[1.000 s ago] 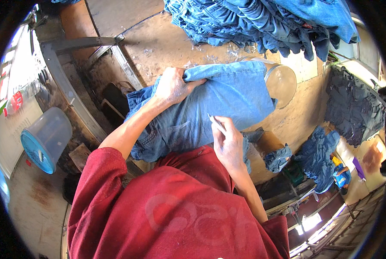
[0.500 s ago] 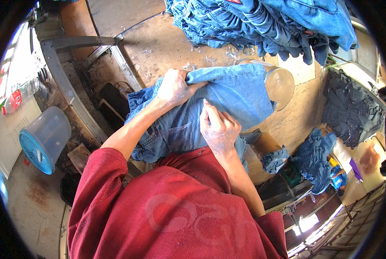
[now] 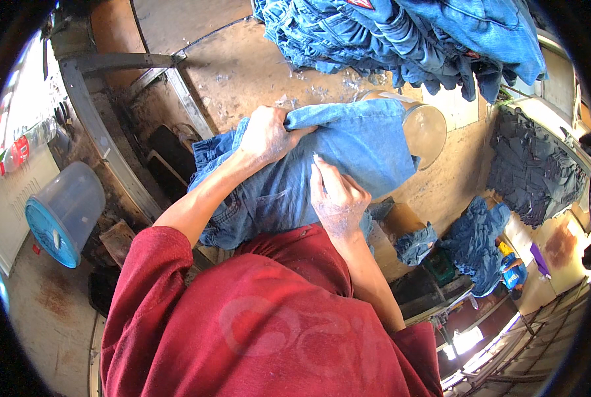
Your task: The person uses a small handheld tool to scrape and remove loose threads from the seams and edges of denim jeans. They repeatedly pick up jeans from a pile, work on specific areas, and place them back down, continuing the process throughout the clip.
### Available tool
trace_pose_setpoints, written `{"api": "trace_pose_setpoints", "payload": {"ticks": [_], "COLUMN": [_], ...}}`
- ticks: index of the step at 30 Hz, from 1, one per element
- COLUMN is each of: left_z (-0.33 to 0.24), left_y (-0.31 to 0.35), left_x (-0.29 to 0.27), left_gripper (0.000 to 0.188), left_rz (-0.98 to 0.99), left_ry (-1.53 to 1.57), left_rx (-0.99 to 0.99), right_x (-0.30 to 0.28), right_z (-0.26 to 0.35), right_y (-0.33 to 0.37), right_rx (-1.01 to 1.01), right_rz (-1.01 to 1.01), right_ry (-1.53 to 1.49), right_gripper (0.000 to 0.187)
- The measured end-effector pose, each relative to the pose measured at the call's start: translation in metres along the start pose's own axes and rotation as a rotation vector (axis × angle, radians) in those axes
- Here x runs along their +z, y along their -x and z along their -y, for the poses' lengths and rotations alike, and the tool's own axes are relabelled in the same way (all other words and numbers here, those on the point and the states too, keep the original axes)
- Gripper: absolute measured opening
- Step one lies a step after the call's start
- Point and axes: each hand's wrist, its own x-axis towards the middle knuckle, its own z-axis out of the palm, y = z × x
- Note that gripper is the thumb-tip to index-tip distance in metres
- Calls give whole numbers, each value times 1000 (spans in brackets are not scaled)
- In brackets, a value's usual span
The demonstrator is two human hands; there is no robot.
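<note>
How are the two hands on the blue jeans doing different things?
The left hand is curled into a fist, gripping a bunched fold of the blue jeans; the right hand lies flatter, fingers stretched out on the cloth. The left hand sits farther from the person, the right hand closer to the red shirt. Both are bare and touch the same jeans.

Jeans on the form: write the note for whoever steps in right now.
Left hand: gripping a fold of the light blue jeans at their upper edge, bunched in the fist.
Right hand: flat on the denim nearer the body, fingers spread, pressing it down.
The jeans lie stretched over a rounded clear form on the worn brown table.
A pile of blue jeans hangs above; a heap of darker ones sits to the right; a blue bucket lies on its side at left.
Done: this pair is on the form.
Left: cannot tell how far the work on it has got.
</note>
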Motion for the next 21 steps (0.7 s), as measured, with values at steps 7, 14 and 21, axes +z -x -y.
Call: {"api": "trace_pose_setpoints", "payload": {"ticks": [7,14,21], "left_z": [2,8,9], "left_y": [-1,-1,-1], "left_x": [1,6,6], "left_gripper": [35,35,35], "left_rz": [-6,-59,-16], "left_ry": [-15,16,-96], "left_rx": [16,71,-20], "right_x": [5,-18,1], "right_z": [1,3,-7], "right_y": [-8,32,22], "right_rx": [-36,-45,-15], "right_rz": [-24,42,-81], "right_ry": [50,85,-50], "right_gripper": [13,26,17]}}
